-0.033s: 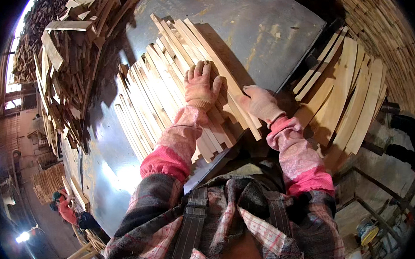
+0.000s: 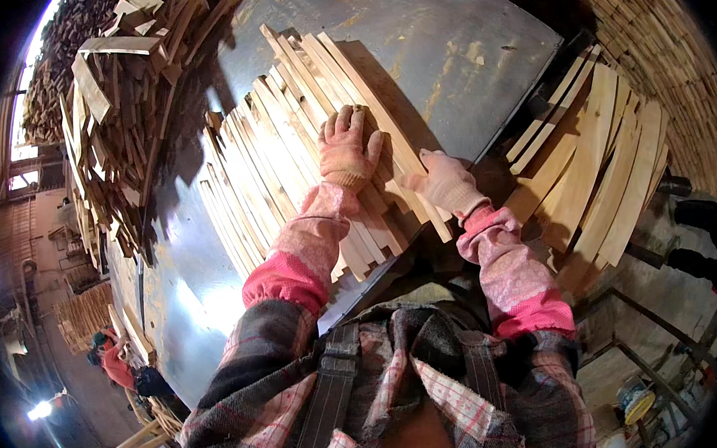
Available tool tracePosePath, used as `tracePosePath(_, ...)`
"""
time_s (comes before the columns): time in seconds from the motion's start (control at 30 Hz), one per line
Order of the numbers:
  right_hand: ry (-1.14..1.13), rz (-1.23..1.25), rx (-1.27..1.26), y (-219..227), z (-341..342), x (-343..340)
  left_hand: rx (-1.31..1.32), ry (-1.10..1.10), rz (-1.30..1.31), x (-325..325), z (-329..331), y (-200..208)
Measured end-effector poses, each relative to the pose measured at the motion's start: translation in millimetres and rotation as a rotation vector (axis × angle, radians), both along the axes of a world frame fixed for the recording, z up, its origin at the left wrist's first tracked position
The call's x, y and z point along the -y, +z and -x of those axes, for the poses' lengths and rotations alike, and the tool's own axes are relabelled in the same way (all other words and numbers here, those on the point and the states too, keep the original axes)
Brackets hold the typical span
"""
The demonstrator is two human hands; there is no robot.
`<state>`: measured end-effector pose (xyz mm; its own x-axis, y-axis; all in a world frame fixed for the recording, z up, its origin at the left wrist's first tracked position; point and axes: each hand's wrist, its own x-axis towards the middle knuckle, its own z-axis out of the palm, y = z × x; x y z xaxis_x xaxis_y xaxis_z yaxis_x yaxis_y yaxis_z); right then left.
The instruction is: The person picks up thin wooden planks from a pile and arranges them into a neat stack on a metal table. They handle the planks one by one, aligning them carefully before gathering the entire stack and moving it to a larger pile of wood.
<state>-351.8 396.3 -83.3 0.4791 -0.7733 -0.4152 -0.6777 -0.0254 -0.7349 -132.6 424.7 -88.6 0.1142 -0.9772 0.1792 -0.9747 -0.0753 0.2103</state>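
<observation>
Many pale wooden strips (image 2: 269,149) lie side by side on a grey metal tabletop, slanting from far left to near right. My left hand (image 2: 348,148), in a pinkish-orange work glove, rests flat on them with its fingers spread. At the right edge of the row is a longer wooden strip (image 2: 381,114). Across its near part reaches my right hand (image 2: 451,183), gloved alike, fingers stretched over the wood and thumb apart. The undersides of its fingers are hidden.
A tall heap of offcuts (image 2: 125,86) stands at the left of the metal tabletop (image 2: 485,35). Curved boards (image 2: 596,156) are stacked at the right beyond the table edge. A person in a red top (image 2: 116,361) is at lower left. Metal frame bars (image 2: 654,357) stand at lower right.
My right hand has shifted slightly left, its fingers now reaching further over the long strip. My left hand and the row of strips have stayed in place.
</observation>
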Motion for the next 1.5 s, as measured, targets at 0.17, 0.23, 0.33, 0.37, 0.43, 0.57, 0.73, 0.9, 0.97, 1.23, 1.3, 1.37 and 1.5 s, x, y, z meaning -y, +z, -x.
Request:
tracePosePath(0.17,0.011,0.005,0.038,-13,1,5,0.018,0.021,-0.029,4,-1,-2)
tracePosePath(0.23,-0.029,0.019,0.103,-27,-2,5,0.052,-0.014,0.051,10,5,1)
tracePosePath(0.33,-0.074,-0.142,0.257,-38,4,11,-0.153,0.058,-0.136,13,13,13)
tracePosePath(0.37,-0.112,-0.092,0.242,-41,-5,12,-0.222,0.071,-0.201,14,21,28)
tracePosePath(0.43,0.141,0.131,0.085,7,-25,4,0.045,-0.059,0.141,0,-21,-10)
tracePosePath(0.57,0.028,0.109,-0.048,-12,-8,11,0.0,0.048,-0.164,42,17,11)
tracePosePath(0.73,-0.191,0.157,0.046,3,102,20,0.149,0.116,-0.126,33,21,6)
tracePosePath(0.9,-0.991,0.22,-0.532,-16,304,-33,0.195,0.096,-0.096,34,19,-7)
tracePosePath(0.97,-0.793,-0.082,-0.773,2,316,-49,0.235,0.103,-0.046,22,0,-16)
tracePosePath(1.23,-0.893,0.045,-0.423,-63,315,-120,-0.014,0.179,-0.178,33,24,20)
tracePosePath(1.3,-1.083,-0.191,0.135,-28,324,-120,-0.03,0.231,-0.278,33,29,32)
tracePosePath(1.37,-1.217,-0.163,0.601,-31,347,-132,0.007,0.214,-0.198,25,26,22)
tracePosePath(1.5,-1.016,-0.112,0.649,25,296,-121,-0.023,0.186,-0.142,21,30,23)
